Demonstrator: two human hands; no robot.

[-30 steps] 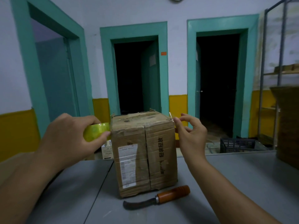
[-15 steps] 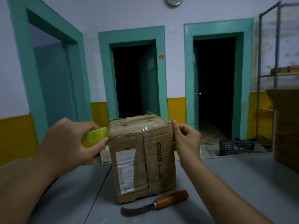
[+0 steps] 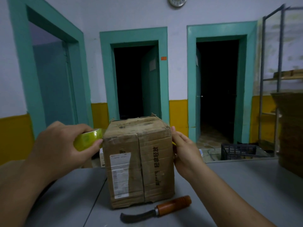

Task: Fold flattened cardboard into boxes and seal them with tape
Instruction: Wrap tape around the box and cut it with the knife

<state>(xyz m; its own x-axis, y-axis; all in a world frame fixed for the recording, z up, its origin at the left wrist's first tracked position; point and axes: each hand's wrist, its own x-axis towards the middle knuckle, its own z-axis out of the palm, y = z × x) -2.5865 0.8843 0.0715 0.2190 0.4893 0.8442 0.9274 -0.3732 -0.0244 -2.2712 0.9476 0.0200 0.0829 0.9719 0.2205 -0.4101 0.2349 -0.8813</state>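
Your left hand (image 3: 60, 148) grips the yellow-green roll of clear tape (image 3: 88, 140), thumb under it and fingers curled over the top, holding it against the upper left edge of the worn brown cardboard box (image 3: 139, 161). The box stands upright on the grey table (image 3: 237, 185), close to its far edge, its front showing 1 white label and a vertical seam. Your right hand (image 3: 185, 153) is at the box's upper right edge, thumb pointing up along the corner and fingers bent against the right side; you cannot tell whether they pinch anything there. A knife with a curved dark blade and an orange-brown wooden handle (image 3: 164, 208) lies on the table just in front of the box, toward the near edge. A dark plastic crate (image 3: 237, 151) sits beyond the table's far edge.
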